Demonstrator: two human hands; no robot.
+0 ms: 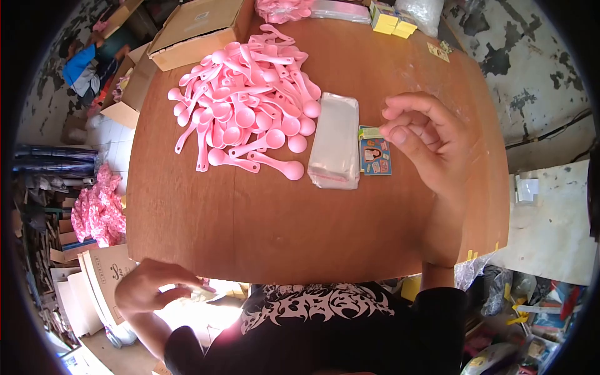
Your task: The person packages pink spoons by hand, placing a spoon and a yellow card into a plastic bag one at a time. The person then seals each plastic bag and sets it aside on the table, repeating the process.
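Note:
My right hand [426,139] is above the right part of the table, fingers curled, with a gap between thumb and forefinger and nothing visible in it. Just left of its fingertips lies a blue printed card [375,157] with a portrait, and a green strip [370,132] at its top end. Beside the card is a stack of clear plastic bags [335,140]. A large heap of pink measuring spoons [244,117] spreads over the table's left half. My left hand [156,284] is low at the front left table edge, fingers bent and apart, holding nothing I can see.
On the brown table [300,231], a cardboard box [197,31] stands behind the heap. Pink bundles [282,9] and small yellow boxes [392,20] line the back edge. At far left a person [87,69] is near an open carton [128,87].

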